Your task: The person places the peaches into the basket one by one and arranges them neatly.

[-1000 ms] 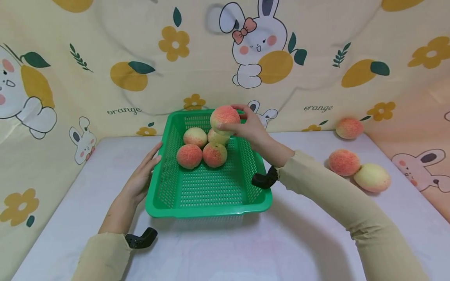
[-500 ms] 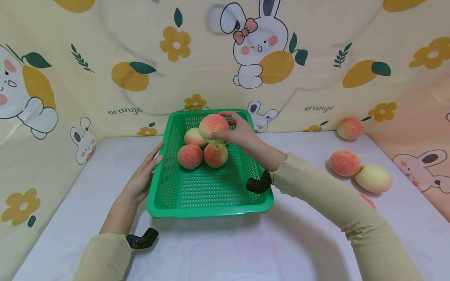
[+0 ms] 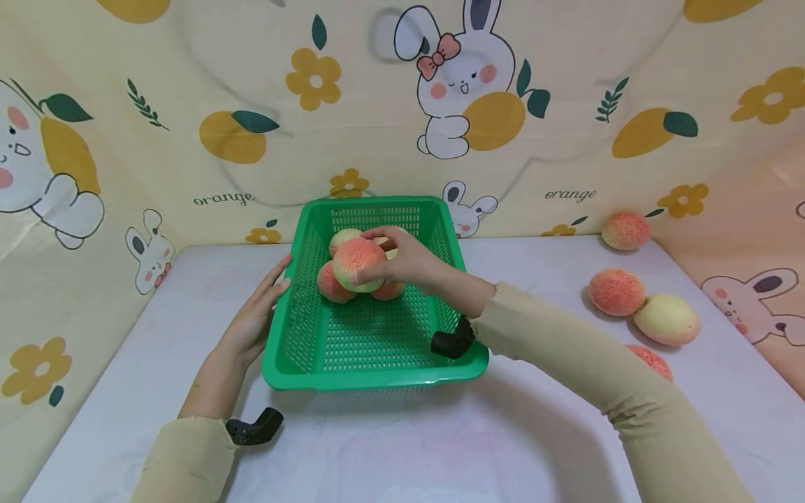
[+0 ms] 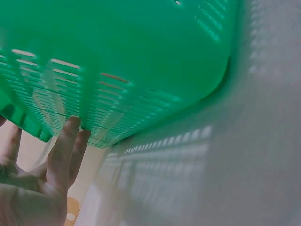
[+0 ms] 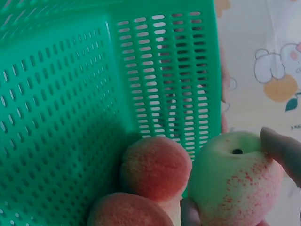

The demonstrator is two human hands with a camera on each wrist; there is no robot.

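Tabletop (image 3: 402,447): right fingers (image 5: 284,148) grip peach (image 5: 225,176), left (image 4: 64,143) straight; only right wrist view shows hole (image 5: 237,151).

L sleeve (image 3: 185,457) & R sleeve (image 3: 575,349): long, beige. L wrist unit (image 3: 254,429) & R wrist unit (image 3: 454,341): blk., angled. L hand (image 3: 249,321) & R hand (image 3: 409,262): bare.

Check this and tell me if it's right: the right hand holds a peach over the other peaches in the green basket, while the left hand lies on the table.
One error: the left hand is not on the table; it is raised against the outer side of the green basket, as the left wrist view shows. The rest stands.
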